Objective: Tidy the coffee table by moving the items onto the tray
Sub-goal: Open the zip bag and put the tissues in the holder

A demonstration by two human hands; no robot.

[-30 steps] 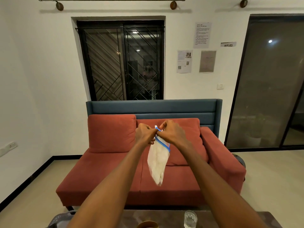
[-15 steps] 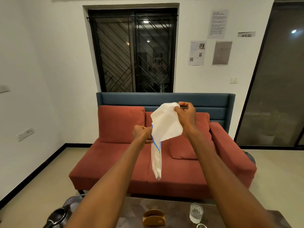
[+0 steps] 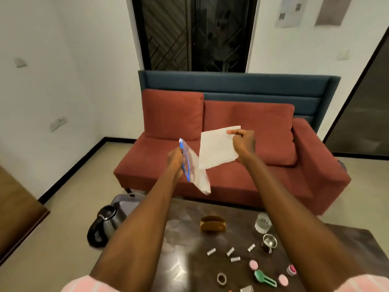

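Your left hand (image 3: pixel 175 160) grips the limp zip bag (image 3: pixel 194 169) at its blue seal, over the counter's (image 3: pixel 183 249) far edge. To its right, your right hand (image 3: pixel 242 142) pinches the white napkin (image 3: pixel 216 149) by its top corner (light, floppy; hold the edges). No legible writing anywhere.

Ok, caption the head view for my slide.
Left hand holds a zip bag, right hand a white napkin, above the cluttered coffee table.
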